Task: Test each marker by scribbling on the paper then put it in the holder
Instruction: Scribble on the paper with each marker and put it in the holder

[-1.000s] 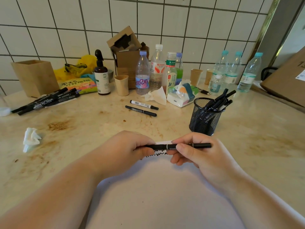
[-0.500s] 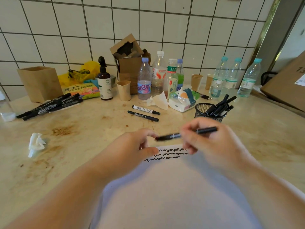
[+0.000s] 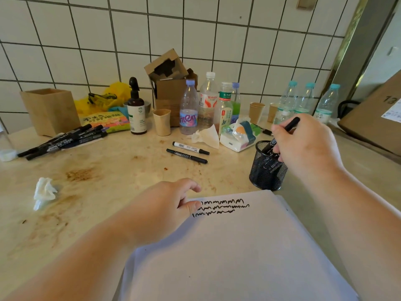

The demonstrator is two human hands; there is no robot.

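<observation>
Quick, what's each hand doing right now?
Left hand: holds nothing, fingers loosely curled on the paper.
Right hand: grips a black marker over the mesh holder.

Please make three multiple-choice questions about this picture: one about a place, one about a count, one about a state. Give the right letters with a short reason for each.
1. Where is the mesh holder?
A. beyond the far right corner of the paper
B. left of the wooden box
C. on the paper

2. How many scribbled lines are on the paper?
A. one
B. three
C. six

3. What is the right hand doing?
A. resting flat on the paper
B. holding a black marker at the holder
C. gripping a bottle

Answers: 1 A, the holder stands on the counter just past that corner. 2 B, three wavy rows show. 3 B, its fingers pinch the marker, whose lower end dips into the holder.
</observation>
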